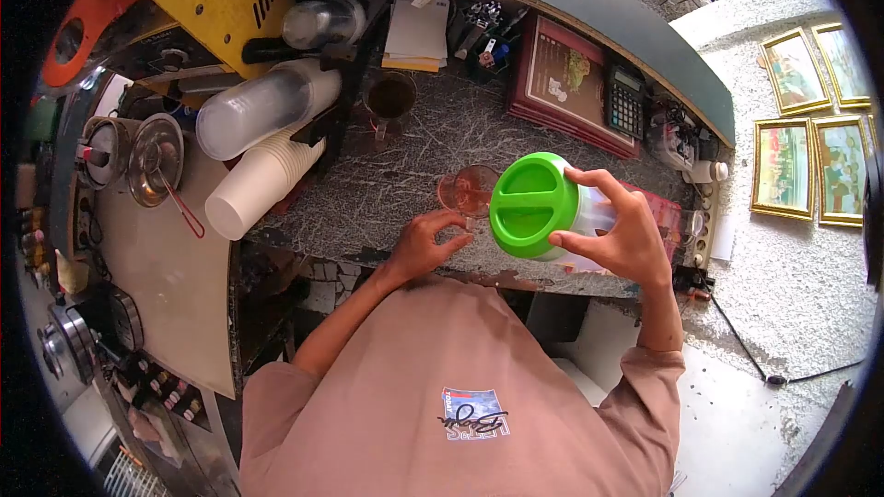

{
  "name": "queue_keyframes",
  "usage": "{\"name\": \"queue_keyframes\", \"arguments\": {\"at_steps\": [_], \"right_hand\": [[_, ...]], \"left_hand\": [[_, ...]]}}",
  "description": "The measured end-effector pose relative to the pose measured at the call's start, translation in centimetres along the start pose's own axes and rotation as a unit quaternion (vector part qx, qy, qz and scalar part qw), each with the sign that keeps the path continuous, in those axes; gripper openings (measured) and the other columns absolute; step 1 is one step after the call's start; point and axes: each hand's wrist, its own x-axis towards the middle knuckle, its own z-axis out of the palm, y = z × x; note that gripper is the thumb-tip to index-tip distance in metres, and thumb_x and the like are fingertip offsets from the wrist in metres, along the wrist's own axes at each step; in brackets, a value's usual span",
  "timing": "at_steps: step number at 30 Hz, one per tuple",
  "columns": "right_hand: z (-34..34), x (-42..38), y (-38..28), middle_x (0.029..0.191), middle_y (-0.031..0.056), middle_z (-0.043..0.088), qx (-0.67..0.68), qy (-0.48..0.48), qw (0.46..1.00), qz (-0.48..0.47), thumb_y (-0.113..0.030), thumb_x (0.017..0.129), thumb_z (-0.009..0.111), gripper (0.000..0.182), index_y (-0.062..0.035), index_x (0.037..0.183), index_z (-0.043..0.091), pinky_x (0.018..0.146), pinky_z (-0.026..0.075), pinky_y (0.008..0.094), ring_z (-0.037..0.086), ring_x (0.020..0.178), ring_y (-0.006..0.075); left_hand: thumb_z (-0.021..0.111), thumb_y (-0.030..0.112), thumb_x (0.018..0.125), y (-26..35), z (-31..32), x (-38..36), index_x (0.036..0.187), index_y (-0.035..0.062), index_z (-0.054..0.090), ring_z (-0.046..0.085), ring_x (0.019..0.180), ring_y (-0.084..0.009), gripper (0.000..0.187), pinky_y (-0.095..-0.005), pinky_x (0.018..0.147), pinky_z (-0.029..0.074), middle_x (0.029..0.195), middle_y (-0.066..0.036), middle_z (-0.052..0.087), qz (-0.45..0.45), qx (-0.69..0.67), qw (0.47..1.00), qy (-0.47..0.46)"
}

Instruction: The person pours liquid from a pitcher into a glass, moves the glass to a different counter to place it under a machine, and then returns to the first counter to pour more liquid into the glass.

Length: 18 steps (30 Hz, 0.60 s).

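My right hand [619, 228] is wrapped round a clear jar with a bright green lid [534, 205], thumb and fingers on its right side. The jar is held over the dark marbled counter [368, 212]. Just left of the jar stands a clear glass [467, 191] with a reddish look, partly hidden by the lid. My left hand [431, 241] is beside the glass's lower left, its thumb and fingers curved and apart, with nothing seen between them. Further back left is a glass cup with dark contents [389, 97].
Stacked paper cups [262, 186] and plastic cups [267, 109] lie at the left. Along the back are papers [416, 32], a pen holder [487, 57], red menus [566, 74] and a calculator [624, 101]. A metal strainer [155, 161] sits far left.
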Motion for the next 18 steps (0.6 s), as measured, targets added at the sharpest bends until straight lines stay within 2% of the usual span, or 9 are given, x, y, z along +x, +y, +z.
{"name": "queue_keyframes", "arguments": {"at_steps": [7, 18], "right_hand": [[-0.5, 0.1, -0.5, 0.101, 0.0153, 0.074, -0.032, -0.009, 0.999, -0.013, -0.026, 0.07, 0.09, 0.07, -0.0012, 0.128, 0.06, 0.077, 0.058, 0.0308, 0.073, 0.084, 0.0189], [-1.0, 0.3, -1.4, 0.102, 0.0169, 0.074, -0.031, -0.003, 0.999, -0.018, -0.028, 0.071, 0.09, 0.069, -0.0034, 0.128, 0.06, 0.077, 0.058, 0.0318, 0.074, 0.085, 0.0197]], "left_hand": [[0.078, 0.025, 0.084, -0.1, 0.1, 0.0, 0.098, 0.0022, 0.071, 0.069, 0.098, -0.0315, 0.027, -0.04, 0.086, 0.053, 0.102, -0.014, 0.072, 0.001, 0.007, 1.0, 0.006], [0.078, 0.025, 0.085, -0.1, 0.1, 0.0, 0.098, 0.0017, 0.07, 0.069, 0.098, -0.0319, 0.028, -0.041, 0.087, 0.053, 0.1, -0.015, 0.072, 0.004, 0.0, 1.0, 0.001]]}}
